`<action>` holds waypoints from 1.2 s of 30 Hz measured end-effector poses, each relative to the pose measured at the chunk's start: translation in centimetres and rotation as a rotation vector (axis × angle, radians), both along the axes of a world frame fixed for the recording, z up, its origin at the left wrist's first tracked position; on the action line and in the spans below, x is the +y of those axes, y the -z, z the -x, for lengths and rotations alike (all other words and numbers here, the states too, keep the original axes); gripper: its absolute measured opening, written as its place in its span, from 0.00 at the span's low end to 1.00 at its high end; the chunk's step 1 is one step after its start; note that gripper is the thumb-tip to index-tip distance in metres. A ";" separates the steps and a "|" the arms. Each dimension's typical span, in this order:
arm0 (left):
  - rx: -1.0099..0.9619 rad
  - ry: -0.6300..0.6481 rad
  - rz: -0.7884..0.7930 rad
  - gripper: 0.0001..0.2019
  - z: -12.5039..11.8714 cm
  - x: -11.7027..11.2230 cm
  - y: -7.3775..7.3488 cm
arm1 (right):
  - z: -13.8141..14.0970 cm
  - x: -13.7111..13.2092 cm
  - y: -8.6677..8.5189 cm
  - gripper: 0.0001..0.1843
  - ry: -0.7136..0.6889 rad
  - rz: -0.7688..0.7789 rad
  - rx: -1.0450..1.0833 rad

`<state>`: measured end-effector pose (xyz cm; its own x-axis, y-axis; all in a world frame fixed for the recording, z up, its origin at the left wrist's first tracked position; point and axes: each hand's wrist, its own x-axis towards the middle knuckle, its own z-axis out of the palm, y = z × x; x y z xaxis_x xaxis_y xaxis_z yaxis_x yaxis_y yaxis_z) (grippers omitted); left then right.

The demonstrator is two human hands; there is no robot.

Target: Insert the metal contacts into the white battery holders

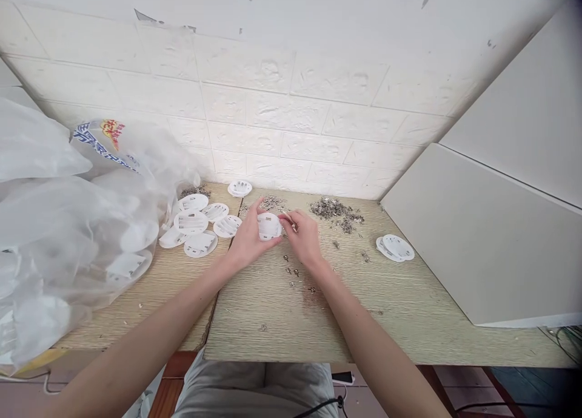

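My left hand (248, 239) is closed around a round white plastic battery cover (270, 226), gripping it by its edge above the table. Slots and small openings show on its face. At the cover's right edge, my right hand (301, 233) has its thumb and fingers pinched together; what they hold, if anything, is too small to make out. Small metal contact pieces (291, 271) lie scattered on the wood below my right hand. Behind it sits a heap of similar metal pieces (334, 210), and a lower pile of small metal bits (273, 202) lies behind my left hand.
Several more white discs (191, 222) lie left of my hands, by a large clear plastic bag (113, 224) filled with white parts. One stack of discs (239, 188) is near the wall, another (394, 248) at right. White panels (491, 236) stand along the right side.
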<state>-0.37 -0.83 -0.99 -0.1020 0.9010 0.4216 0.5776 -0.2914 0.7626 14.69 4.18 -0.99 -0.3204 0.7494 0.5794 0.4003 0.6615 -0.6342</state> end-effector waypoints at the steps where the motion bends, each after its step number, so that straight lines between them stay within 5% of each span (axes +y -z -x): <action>1: -0.023 -0.012 0.030 0.48 -0.1 -0.1 -0.1 | 0.1 -0.2 0.0 0.08 -0.011 -0.011 0.013; 8: -0.376 -0.003 0.202 0.48 -0.1 -0.7 -1.2 | 0.2 -0.5 0.0 0.08 -0.048 -0.054 0.068; 14: -0.741 0.042 0.338 0.29 -0.2 -1.0 -1.6 | 0.4 -0.6 0.3 0.10 -0.072 -0.052 0.067; 21: -0.665 0.112 0.361 0.16 -0.5 -1.4 -2.2 | 0.7 -1.2 -0.1 0.14 -0.111 -0.135 -0.003; 36: -0.614 0.086 0.361 0.17 -0.2 -1.2 -1.9 | 0.8 -1.3 0.0 0.11 -0.108 -0.247 0.047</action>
